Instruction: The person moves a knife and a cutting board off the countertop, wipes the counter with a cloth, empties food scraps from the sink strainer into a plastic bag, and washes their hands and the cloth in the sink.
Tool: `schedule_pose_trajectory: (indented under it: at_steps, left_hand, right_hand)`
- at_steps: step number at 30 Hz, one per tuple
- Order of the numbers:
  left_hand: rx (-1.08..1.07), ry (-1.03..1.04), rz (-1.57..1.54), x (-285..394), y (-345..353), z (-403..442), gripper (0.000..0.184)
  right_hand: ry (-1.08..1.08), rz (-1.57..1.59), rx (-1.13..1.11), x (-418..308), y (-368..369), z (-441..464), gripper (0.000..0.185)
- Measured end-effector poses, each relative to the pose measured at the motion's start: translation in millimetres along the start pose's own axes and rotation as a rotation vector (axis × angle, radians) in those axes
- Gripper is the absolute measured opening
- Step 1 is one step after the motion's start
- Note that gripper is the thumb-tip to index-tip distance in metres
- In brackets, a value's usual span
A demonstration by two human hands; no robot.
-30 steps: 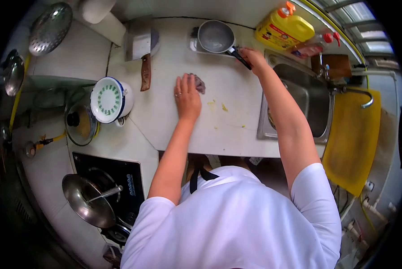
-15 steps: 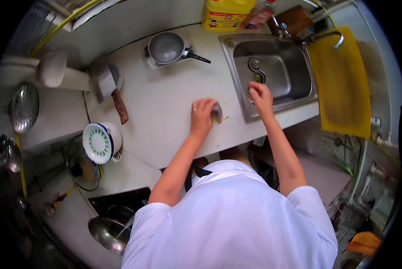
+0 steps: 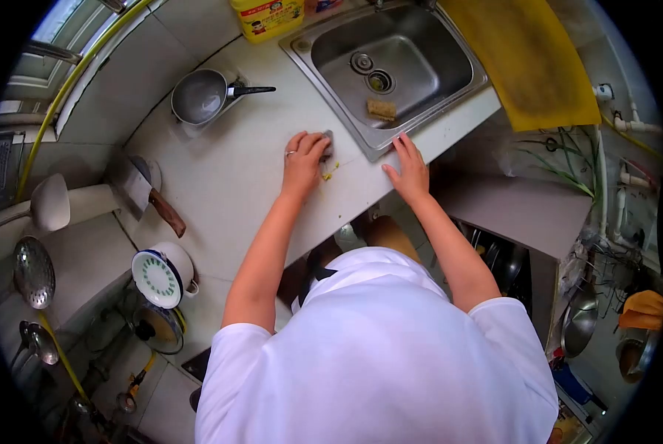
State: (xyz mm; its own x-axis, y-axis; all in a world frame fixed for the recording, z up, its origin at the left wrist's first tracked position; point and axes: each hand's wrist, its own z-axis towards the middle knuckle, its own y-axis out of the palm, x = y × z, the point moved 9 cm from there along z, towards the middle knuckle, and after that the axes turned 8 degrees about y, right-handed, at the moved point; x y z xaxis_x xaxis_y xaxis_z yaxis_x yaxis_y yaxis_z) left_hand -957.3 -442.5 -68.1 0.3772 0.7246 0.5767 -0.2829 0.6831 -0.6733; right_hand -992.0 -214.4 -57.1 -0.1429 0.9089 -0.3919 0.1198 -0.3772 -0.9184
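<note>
My left hand (image 3: 303, 164) rests on the white countertop (image 3: 235, 170) with its fingers curled over a grey rag (image 3: 327, 145), most of which is hidden under them. Small yellow-green food scraps (image 3: 328, 174) lie just right of the rag. My right hand (image 3: 409, 170) is at the counter's front edge by the sink's near corner, fingers stretched out, holding nothing. Inside the metal sink (image 3: 339, 111) a tan sponge (image 3: 381, 110) lies near the drain, apart from both hands.
A small pan (image 3: 200, 98) with a black handle stands at the back. Left of it lies a cleaver (image 3: 146, 191), with a white enamel pot (image 3: 176, 270) nearer me. A yellow jug (image 3: 269, 16) stands behind the sink; a yellow mat (image 3: 527, 63) hangs to its right.
My right hand has moved from over the sink to the counter edge, its fingers opening out. The sponge now shows in the sink. My left hand stays on the rag; the view has shifted.
</note>
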Motion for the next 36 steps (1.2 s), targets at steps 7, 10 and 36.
schedule_pose_trajectory:
  at_steps: [7,10,36]
  left_hand:
    - [-0.121,0.043,-0.248,36,0,-20,0.042]
    - [0.206,-0.186,-0.216,22,-58,-25,0.037]
    - [1.065,-0.820,-0.215,55,-17,-135,0.047]
  right_hand:
    - [-0.068,-0.018,0.026,1,2,-4,0.061]
    - [-0.083,0.112,0.025,6,0,-6,0.055]
    - [0.768,1.178,-1.195,38,137,-128,0.044]
